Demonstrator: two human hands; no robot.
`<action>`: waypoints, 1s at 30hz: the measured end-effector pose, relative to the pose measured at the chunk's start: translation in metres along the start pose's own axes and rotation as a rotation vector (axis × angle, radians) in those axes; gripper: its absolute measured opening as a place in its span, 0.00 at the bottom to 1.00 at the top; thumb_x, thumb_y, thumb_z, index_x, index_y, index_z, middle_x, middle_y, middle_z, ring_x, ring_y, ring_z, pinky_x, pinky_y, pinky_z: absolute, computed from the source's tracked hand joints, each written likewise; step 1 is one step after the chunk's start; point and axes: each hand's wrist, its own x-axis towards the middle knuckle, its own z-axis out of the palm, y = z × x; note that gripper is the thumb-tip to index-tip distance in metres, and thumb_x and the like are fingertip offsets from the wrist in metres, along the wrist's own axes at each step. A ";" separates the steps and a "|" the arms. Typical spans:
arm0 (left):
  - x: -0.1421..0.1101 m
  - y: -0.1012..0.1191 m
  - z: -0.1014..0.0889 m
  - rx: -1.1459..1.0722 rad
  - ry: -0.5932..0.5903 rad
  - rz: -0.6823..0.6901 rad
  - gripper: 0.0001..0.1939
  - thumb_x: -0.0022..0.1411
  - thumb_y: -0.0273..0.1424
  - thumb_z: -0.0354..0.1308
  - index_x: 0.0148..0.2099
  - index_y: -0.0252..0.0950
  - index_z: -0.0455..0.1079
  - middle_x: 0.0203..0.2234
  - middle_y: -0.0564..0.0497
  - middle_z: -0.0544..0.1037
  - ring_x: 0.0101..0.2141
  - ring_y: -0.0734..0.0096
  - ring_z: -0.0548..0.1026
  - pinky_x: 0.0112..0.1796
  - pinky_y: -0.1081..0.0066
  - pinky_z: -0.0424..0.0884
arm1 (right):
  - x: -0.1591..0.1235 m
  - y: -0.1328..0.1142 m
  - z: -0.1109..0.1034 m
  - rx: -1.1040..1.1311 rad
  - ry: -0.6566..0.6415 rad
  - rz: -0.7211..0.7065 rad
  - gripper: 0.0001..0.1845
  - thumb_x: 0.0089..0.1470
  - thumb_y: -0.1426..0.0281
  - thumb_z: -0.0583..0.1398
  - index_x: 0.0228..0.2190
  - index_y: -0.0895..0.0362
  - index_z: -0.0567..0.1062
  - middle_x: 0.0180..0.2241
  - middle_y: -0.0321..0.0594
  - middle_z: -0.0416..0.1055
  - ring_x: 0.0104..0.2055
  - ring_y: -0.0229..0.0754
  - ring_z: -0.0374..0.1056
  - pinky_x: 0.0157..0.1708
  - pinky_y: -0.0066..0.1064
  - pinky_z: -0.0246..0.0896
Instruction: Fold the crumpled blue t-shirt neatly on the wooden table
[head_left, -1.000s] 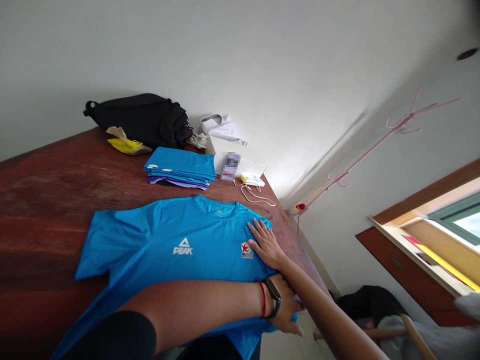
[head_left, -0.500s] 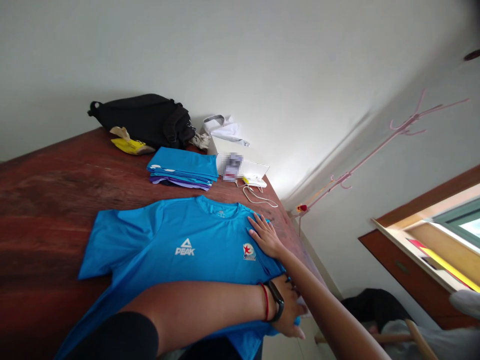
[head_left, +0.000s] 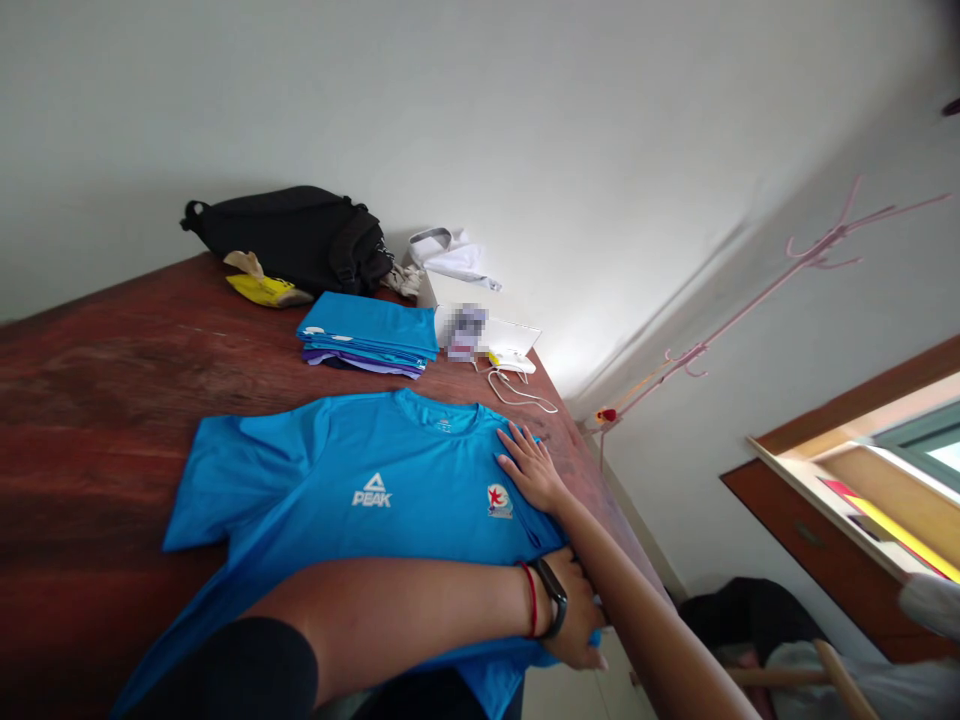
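A blue T-shirt [head_left: 300,510] lies front up, its neck away from me, with a white PEAK logo and a round badge on the chest. My right hand [head_left: 531,468] rests flat on the shoulder near the badge, fingers spread. Below it, my left hand [head_left: 576,612], with a black band on the wrist, reaches across the shirt and is closed on the fabric at its right side. Part of the left fingers is hidden behind my right forearm. The shirt's lower part hangs over the near table edge.
On the wooden table [head_left: 90,400] sit a stack of folded blue and purple clothes [head_left: 367,330], a black backpack [head_left: 285,235], a yellow packet [head_left: 262,290], a white box [head_left: 442,288] and a white cable [head_left: 517,395]. A pink coat rack [head_left: 720,335] stands at right.
The view has shifted slightly. My left fingers have drawn closer together on the fabric at the shirt's side; my right hand stays flat on the shoulder.
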 end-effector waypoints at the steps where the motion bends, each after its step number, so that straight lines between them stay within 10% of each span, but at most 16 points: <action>1: 0.000 0.000 0.001 -0.007 -0.005 0.000 0.39 0.62 0.52 0.48 0.68 0.34 0.62 0.67 0.43 0.61 0.67 0.50 0.53 0.66 0.53 0.44 | 0.000 0.000 0.000 -0.003 0.004 0.001 0.34 0.66 0.46 0.42 0.69 0.41 0.48 0.72 0.32 0.35 0.74 0.53 0.29 0.68 0.59 0.32; 30: -0.001 0.001 -0.010 -0.003 -0.051 0.003 0.36 0.63 0.53 0.49 0.64 0.35 0.68 0.63 0.43 0.67 0.66 0.51 0.58 0.65 0.55 0.46 | 0.000 0.002 0.002 -0.003 0.020 -0.006 0.33 0.67 0.47 0.41 0.69 0.41 0.48 0.72 0.33 0.36 0.74 0.53 0.30 0.68 0.57 0.34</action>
